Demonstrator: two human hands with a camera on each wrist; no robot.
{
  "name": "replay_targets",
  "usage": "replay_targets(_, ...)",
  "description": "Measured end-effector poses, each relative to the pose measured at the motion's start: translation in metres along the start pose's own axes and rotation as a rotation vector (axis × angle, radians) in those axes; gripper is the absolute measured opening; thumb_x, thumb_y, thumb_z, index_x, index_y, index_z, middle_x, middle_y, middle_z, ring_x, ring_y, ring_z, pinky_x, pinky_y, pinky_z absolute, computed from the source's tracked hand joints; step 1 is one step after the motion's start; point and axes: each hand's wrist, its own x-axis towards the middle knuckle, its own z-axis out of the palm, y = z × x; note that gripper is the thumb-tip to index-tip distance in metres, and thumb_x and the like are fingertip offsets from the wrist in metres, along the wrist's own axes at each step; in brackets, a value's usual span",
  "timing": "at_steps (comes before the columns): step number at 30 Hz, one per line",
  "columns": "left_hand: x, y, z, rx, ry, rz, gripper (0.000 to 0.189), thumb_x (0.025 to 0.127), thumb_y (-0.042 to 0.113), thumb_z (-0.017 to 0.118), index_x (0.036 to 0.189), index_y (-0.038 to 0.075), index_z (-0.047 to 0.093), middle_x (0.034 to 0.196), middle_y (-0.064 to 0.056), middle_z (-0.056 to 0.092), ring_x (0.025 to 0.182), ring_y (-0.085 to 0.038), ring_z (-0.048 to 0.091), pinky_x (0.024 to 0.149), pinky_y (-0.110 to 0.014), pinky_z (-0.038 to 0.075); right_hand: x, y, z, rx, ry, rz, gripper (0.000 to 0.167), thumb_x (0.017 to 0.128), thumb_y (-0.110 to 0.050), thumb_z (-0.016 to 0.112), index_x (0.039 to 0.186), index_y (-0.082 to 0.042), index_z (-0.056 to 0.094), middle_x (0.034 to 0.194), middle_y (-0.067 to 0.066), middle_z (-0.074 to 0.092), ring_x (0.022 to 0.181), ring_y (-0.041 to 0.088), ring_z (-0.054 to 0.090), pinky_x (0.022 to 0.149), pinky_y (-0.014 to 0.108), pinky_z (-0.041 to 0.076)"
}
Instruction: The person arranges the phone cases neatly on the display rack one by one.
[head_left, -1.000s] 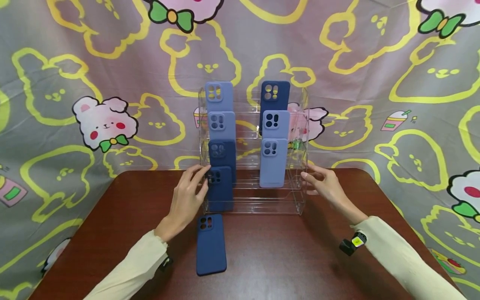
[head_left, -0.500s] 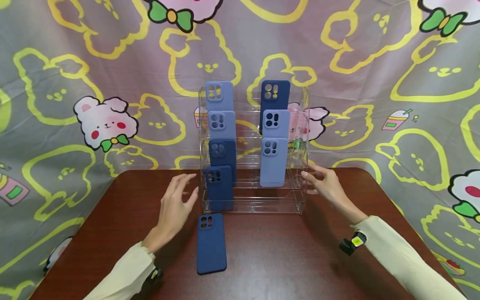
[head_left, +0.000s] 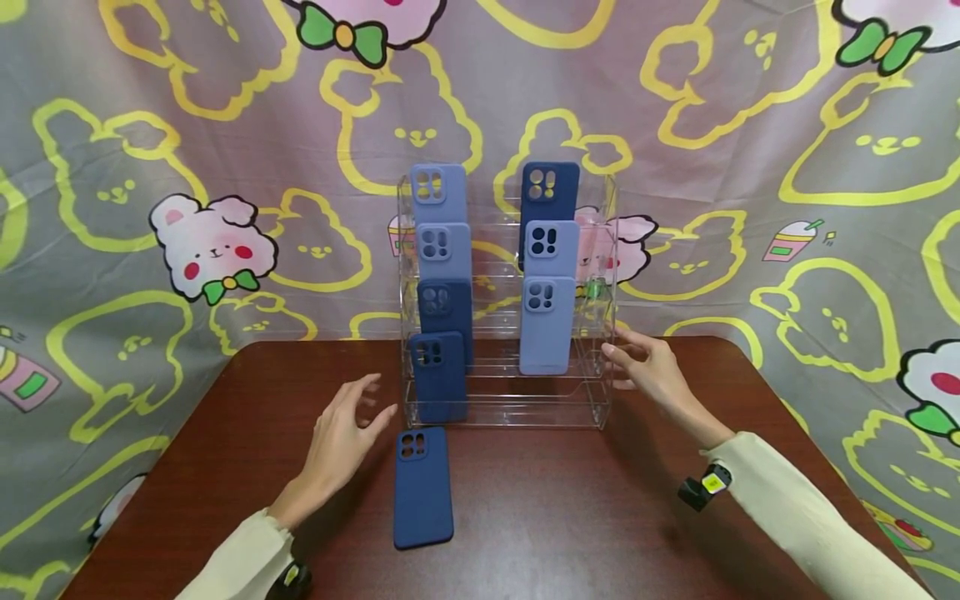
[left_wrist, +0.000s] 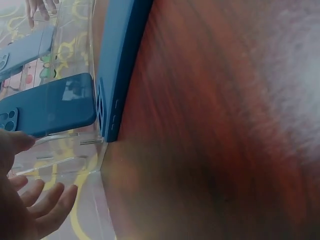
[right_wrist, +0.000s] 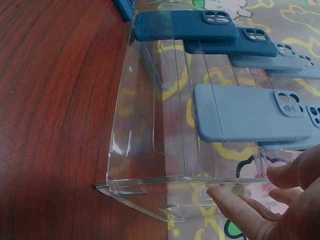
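My left hand (head_left: 333, 433) is over the table left of the clear acrylic rack (head_left: 510, 414), thumb and fingers spread, holding nothing. Just right of it a dark blue phone case (head_left: 423, 492) lies flat on the table in front of the rack. In the left wrist view that case (left_wrist: 122, 65) stretches along the rack's front edge. At the rack's right side is my right hand (head_left: 652, 371), its thumb and fingertips right at the side wall. Dark blue (head_left: 442, 383) and light blue cases (head_left: 547, 333) lean in tiers in two columns.
The brown wooden table (head_left: 562, 517) spreads around the rack. Behind it hangs a cartoon-printed cloth (head_left: 495, 92). The rack's lowest tier holds a case on the left; its right column has cases on the upper tiers.
My left hand has come away from the rack's left side and the lower dark blue case there, moving left and toward me. My right hand keeps its place.
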Motion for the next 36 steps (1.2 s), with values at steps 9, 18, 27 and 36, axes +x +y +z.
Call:
replay_targets(9,-0.004,0.003,0.001,-0.003,-0.299,-0.156,0.059,0.09,0.017,0.083,0.142,0.0,0.059,0.122,-0.019,0.071,0.092,-0.025,0.074,0.077,-0.047,0.063,0.001,-0.001,-0.003,0.053,-0.008,0.031,0.058,0.108,-0.021,0.06,0.16,-0.003,0.041,0.144,0.037,0.055,0.093,0.014,0.077,0.082,0.043,0.067)
replay_targets(18,-0.012,0.007,0.01,0.061,-0.546,-0.291,0.064,0.085,0.036,0.09,0.135,0.004,0.065,0.123,-0.01,0.067,0.103,-0.024,0.065,0.083,-0.053,0.057,0.001,0.001,-0.007,0.02,-0.087,0.044,0.062,0.109,-0.022,0.06,0.164,-0.008,0.035,0.147,0.036,0.053,0.102,0.033,0.077,0.078,0.043,0.068)
replay_targets(27,-0.002,0.012,0.01,0.079,-0.627,-0.227,0.057,0.077,0.022,0.096,0.122,0.0,0.068,0.107,-0.012,0.064,0.088,-0.022,0.062,0.078,-0.048,0.058,0.002,-0.001,-0.007,0.045,-0.084,0.055,0.064,0.109,-0.022,0.06,0.165,-0.008,0.033,0.148,0.036,0.052,0.101,0.03,0.078,0.081,0.047,0.067)
replay_targets(36,0.006,0.012,0.003,-0.008,-0.719,-0.231,0.048,0.076,0.014,0.096,0.104,0.003,0.058,0.092,-0.01,0.054,0.082,-0.022,0.05,0.069,-0.032,0.044,0.004,0.0,-0.009,0.074,-0.1,0.057,0.065,0.109,-0.025,0.06,0.165,-0.009,0.032,0.151,0.035,0.05,0.105,0.029,0.076,0.087,0.052,0.065)
